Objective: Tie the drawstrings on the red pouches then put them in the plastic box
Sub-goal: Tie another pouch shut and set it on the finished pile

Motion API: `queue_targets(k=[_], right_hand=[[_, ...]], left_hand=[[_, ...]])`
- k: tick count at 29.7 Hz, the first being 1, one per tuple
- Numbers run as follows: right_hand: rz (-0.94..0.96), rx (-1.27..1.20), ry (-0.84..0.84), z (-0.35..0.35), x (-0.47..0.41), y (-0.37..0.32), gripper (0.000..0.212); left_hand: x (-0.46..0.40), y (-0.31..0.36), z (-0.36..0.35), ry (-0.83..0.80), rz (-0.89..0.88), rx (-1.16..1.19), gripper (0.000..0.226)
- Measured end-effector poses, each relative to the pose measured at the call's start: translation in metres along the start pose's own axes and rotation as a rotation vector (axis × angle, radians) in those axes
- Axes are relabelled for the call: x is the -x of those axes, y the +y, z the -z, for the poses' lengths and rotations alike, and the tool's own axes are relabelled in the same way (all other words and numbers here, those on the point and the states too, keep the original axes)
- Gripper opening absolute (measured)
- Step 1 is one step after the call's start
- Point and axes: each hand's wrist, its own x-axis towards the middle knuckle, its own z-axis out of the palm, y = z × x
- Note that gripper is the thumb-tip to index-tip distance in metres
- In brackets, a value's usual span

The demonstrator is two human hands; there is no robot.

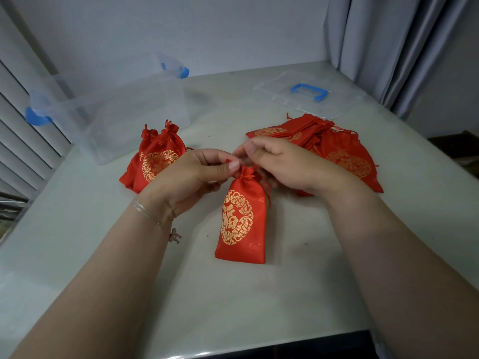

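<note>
A red pouch with a gold emblem [242, 221] lies flat in the middle of the table, its neck gathered. My left hand [193, 177] pinches a red drawstring end just above the neck. My right hand [282, 159] pinches the other string end on the right side of the neck. Two tied red pouches [155, 158] lie behind my left hand. A pile of several red pouches [334, 149] lies behind my right hand. The clear plastic box [116, 112] with blue clips stands open at the back left.
The box's clear lid [308, 95] with a blue handle lies at the back right. A grey curtain [388, 42] hangs at the right, window blinds [23, 136] at the left. The table's front edge [259, 343] runs near the bottom.
</note>
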Motion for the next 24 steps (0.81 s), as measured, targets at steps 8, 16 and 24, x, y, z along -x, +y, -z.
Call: queue_targets(k=[8, 16, 24], right_hand=[[-0.061, -0.15, -0.141, 0.002, 0.006, -0.004, 0.039], [-0.064, -0.029, 0.014, 0.005, 0.004, -0.002, 0.02], [0.16, 0.079, 0.329, 0.003, 0.0, -0.001, 0.017]], left_hand=[[0.003, 0.005, 0.003, -0.021, -0.059, 0.027, 0.014], [0.013, 0.018, -0.008, 0.105, -0.21, -0.159, 0.017], [0.01, 0.017, -0.005, 0.276, -0.24, -0.297, 0.014]])
